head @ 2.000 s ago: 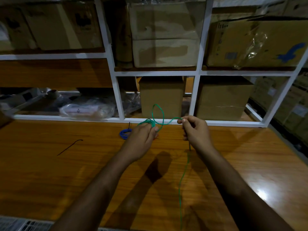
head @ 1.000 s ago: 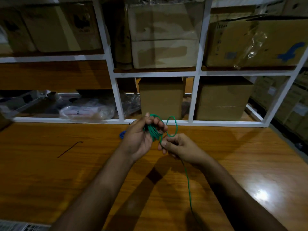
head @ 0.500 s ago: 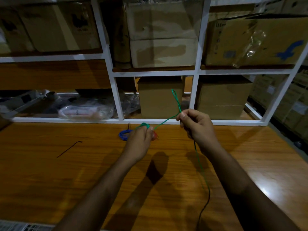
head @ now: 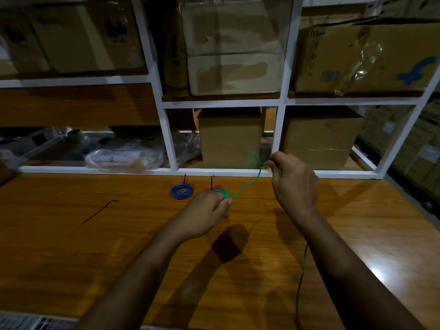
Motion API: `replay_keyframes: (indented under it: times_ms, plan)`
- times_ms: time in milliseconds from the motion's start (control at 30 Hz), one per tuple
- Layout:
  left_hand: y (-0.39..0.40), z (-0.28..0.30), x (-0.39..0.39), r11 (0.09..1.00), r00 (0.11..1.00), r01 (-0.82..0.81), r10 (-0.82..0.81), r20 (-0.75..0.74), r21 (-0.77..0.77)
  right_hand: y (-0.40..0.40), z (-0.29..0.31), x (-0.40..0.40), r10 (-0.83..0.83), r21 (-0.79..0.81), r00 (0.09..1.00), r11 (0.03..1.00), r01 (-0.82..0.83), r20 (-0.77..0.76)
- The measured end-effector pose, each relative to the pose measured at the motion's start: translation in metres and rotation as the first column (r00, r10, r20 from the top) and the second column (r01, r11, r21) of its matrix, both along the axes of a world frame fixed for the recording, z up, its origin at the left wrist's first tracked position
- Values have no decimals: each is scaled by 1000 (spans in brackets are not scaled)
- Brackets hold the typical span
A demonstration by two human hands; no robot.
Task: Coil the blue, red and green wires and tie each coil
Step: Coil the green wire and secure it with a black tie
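Note:
My left hand (head: 209,210) grips several turns of green wire (head: 246,185) above the wooden table. From there the wire runs up and right to my right hand (head: 292,184), which pinches it just past a small loop near the shelf rail. The wire's loose tail hangs under my right forearm toward the table's near edge. A tied blue coil (head: 182,191) lies on the table by the shelf. A red coil (head: 214,187) lies right of it, mostly hidden behind my left hand.
A thin black tie (head: 100,211) lies on the wooden table (head: 71,246) at the left. White shelving (head: 170,139) with cardboard boxes (head: 229,136) and plastic bags (head: 123,158) rises behind the table's far edge. More boxes stand at the far right.
My hands came together to wrap a turn, then drew apart. Now my right hand sits further right with a smaller loop, and the red coil shows beside the blue one.

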State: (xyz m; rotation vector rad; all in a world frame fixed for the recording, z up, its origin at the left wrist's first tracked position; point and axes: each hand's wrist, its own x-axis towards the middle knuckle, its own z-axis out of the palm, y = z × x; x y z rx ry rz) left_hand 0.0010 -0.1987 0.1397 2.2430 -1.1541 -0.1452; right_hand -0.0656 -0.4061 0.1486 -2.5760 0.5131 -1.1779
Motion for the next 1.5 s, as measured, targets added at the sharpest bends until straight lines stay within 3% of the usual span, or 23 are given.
replay_keyframes:
  times_ms: [67,133,167,300,367,500,633,733,800,867,967,1100,1167,1233,1367,1500]
  plan:
    - [4,1,1,969,910,110,-187,-369,-219,-2,-1,2,-11,-45,997,999,8,-75]
    - [7,3,-1,867,654,141,-444,-612,-479,-2,-3,3,12,-107,989,994,-28,-147]
    - [7,3,-1,795,507,115,-562,-653,-596,-1,-4,4,37,-137,982,989,-63,-184]
    - [5,11,2,480,56,-66,-873,-484,-875,9,-11,7,187,-145,924,958,-246,-332]
    - [4,17,4,369,-18,-203,-927,-374,-907,18,-18,8,280,-114,876,930,-349,-393]
    - [6,27,14,279,100,-428,-931,-352,-859,33,-32,6,449,41,745,868,-495,-493]
    - [10,33,23,145,327,-580,-859,-393,-802,41,-42,1,602,236,624,787,-571,-498]
    - [7,31,25,125,493,-599,-721,-487,-791,50,-37,-7,719,389,541,693,-607,-436]
    - [5,24,26,223,655,-518,-518,-550,-826,56,-30,-13,773,435,495,633,-641,-397]
    - [5,15,27,424,816,-416,-215,-536,-804,58,-21,-19,812,458,472,584,-670,-345]
    - [5,6,25,700,930,-338,145,-338,-630,51,-10,-24,823,449,493,568,-690,-284]
    - [2,4,20,879,944,-291,327,35,-378,38,-5,-25,698,276,673,715,-642,-243]
    - [-3,4,19,909,914,-322,371,163,-263,35,-5,-28,585,165,775,811,-561,-241]
    - [-6,3,20,915,904,-334,379,197,-228,33,-7,-30,493,70,845,869,-490,-207]
    - [-5,5,23,810,937,-348,308,-162,-473,30,-13,-28,472,78,879,881,-467,-71]
    - [-15,12,21,648,841,-433,40,-540,-626,42,-30,-23,486,230,874,851,-471,-8]
